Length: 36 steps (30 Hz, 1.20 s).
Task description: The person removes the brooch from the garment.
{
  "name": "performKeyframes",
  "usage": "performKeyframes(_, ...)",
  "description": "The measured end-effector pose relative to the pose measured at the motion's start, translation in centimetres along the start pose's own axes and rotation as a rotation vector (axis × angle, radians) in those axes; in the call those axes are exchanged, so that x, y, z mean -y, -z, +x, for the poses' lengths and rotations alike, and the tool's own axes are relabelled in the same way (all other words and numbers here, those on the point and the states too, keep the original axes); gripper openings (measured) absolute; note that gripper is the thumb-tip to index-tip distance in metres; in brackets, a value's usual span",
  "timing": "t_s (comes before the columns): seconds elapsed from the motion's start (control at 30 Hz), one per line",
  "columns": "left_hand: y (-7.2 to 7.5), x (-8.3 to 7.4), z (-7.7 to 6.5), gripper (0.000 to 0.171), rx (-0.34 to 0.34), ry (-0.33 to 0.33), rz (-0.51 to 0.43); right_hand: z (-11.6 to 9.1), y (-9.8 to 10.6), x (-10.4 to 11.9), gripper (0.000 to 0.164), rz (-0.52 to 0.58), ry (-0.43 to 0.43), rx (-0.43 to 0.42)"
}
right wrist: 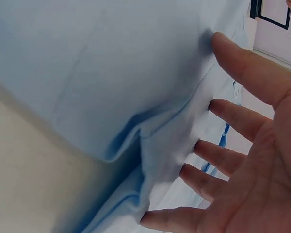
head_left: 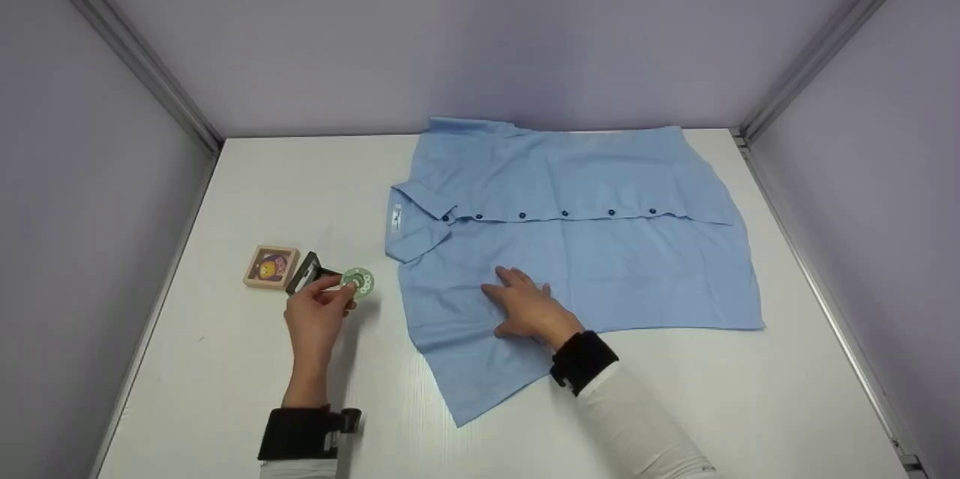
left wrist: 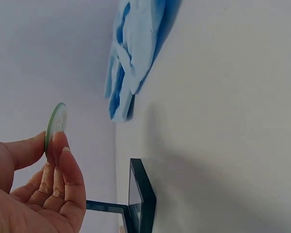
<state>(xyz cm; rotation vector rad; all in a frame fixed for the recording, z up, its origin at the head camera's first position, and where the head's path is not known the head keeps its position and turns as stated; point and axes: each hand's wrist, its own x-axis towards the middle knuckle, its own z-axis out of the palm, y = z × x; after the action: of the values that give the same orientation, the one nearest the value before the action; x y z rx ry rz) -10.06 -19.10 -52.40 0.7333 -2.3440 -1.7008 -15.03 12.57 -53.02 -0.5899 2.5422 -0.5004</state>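
My left hand (head_left: 316, 321) pinches a thin round green badge (head_left: 363, 281) between thumb and fingers. In the left wrist view its green rim and pale back show, and the badge (left wrist: 58, 124) is held up off the table. Just behind that hand, a small dark hinged case (head_left: 306, 269) stands opened, partly hidden by the hand. A light blue short-sleeved shirt (head_left: 637, 269) lies flat, front up, collar to the left and dark buttons along the middle. My right hand (head_left: 529, 310) rests on the shirt near its front sleeve, fingers spread, fingertips touching the cloth (right wrist: 111, 73).
Left of the dark case sits a small square wooden box (head_left: 271, 267) with a purple and yellow picture. Everything lies on a white table (head_left: 210, 389), with grey walls (head_left: 480, 28) at the back and both sides. The shirt's far edge reaches the back wall.
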Motion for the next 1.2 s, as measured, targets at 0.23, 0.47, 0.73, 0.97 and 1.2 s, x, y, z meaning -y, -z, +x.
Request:
performKeyframes(0.23, 1.3, 1.3, 0.1, 0.031, -0.080, 0.030, 0.018, 0.3, 0.0, -0.4, 0.075, -0.008, 0.014, -0.004)
performKeyframes(0.47, 1.9, 2.0, 0.5, 0.030, -0.114, 0.013, 0.073, 0.4, 0.0, -0.5, 0.074, 0.007, 0.014, -0.004)
performKeyframes(0.73, 2.0, 2.2, 0.9, 0.026, -0.188, -0.038, 0.226, 0.2, -0.1, -0.5, 0.075, 0.016, 0.022, 0.005)
performKeyframes(0.97, 1.6, 2.8, 1.4, 0.029, -0.197, -0.036, 0.257, 0.2, -0.2, -0.6, 0.075, 0.016, 0.023, 0.007)
performKeyframes(1.2, 1.5, 3.2, 1.6, 0.027, -0.212, -0.053, 0.314, 0.0, -0.1, -0.6, 0.074, 0.013, 0.027, 0.009)
